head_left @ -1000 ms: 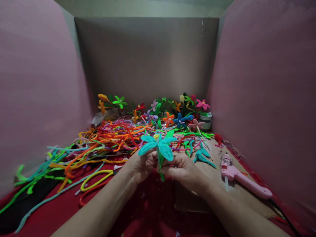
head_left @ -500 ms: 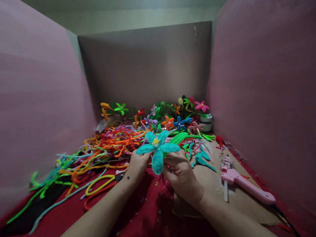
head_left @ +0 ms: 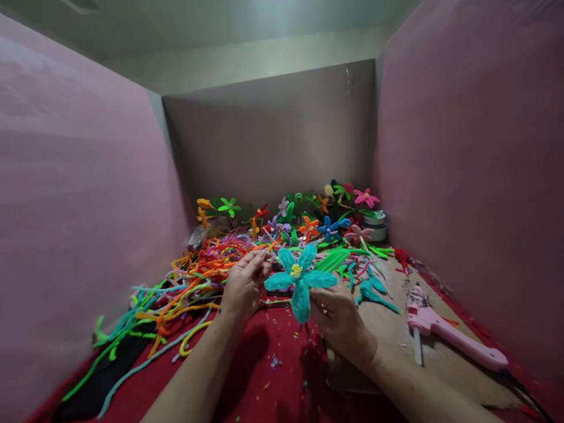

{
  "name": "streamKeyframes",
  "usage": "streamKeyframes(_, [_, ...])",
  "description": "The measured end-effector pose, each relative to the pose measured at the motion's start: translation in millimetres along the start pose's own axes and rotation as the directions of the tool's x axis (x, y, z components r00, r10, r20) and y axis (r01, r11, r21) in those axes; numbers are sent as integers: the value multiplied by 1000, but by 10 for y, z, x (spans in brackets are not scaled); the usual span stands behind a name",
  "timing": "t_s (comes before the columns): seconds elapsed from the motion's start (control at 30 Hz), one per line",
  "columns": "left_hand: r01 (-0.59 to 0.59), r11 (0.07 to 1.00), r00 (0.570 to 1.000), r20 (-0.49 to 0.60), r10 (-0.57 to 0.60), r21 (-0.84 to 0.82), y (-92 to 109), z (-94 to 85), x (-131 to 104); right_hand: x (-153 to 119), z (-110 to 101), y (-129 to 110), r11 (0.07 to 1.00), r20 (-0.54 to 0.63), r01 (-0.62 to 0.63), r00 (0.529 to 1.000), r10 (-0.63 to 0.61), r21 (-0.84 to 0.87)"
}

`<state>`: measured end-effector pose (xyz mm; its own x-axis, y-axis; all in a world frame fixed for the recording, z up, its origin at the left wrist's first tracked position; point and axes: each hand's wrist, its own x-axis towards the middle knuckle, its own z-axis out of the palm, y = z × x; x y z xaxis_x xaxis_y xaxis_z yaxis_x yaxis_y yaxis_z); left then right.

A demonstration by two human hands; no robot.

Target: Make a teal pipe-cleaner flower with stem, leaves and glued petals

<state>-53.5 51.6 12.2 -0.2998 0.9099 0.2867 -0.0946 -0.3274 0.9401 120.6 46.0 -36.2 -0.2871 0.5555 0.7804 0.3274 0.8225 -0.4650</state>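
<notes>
A turquoise pipe-cleaner flower [head_left: 301, 301] with a yellow centre faces me in the middle of the view. My right hand [head_left: 344, 320] is closed behind its right petals, gripping the flower from below; the stem is mostly hidden. Just left of the flower, my left hand [head_left: 245, 286] is raised with thumb and fingertips pressed together. Whether anything small is between those fingertips I cannot make out. A striped green leaf shape [head_left: 333, 260] shows behind the flower. Loose turquoise petals [head_left: 372, 289] lie beyond my right hand.
A heap of coloured pipe cleaners [head_left: 211, 258] spreads across the left and back. At right, a pink glue gun [head_left: 453, 338] rests on cardboard [head_left: 365, 373]. Finished flowers [head_left: 328, 228] stand along the back. Yellow-handled scissors [head_left: 191, 335] are partly behind my left forearm. Pink walls [head_left: 467, 147] enclose the sides.
My left hand has come away from behind the flower and up to its left. My right hand still holds the flower. The whole view has shifted slightly right and down.
</notes>
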Motion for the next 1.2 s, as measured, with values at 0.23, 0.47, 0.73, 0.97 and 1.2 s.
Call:
streamKeyframes(0.23, [-566, 758, 793, 466, 392, 324, 560, -45, -238, -23, 10, 10, 998, 16, -26, 1000, 27, -62])
streamKeyframes(0.47, [-615, 737, 585, 789, 188, 281, 603, -30, -174, -52, 8, -70, 999, 48, -26, 998, 27, -29])
streamKeyframes(0.73, [-509, 818, 623, 770, 136, 267, 390, -47, -186, -28, -18, -146, 994, 68, -87, 994, 82, 60])
streamKeyframes(0.97, [-494, 847, 615, 768, 179, 198, 269, -53, -177, -67, 20, -120, 993, 41, -106, 994, 104, 49])
streamKeyframes(1.2, [-596, 719, 708, 656, 262, 357, 528, -60, -118, -7, 8, -52, 994, 43, -111, 993, 111, 1])
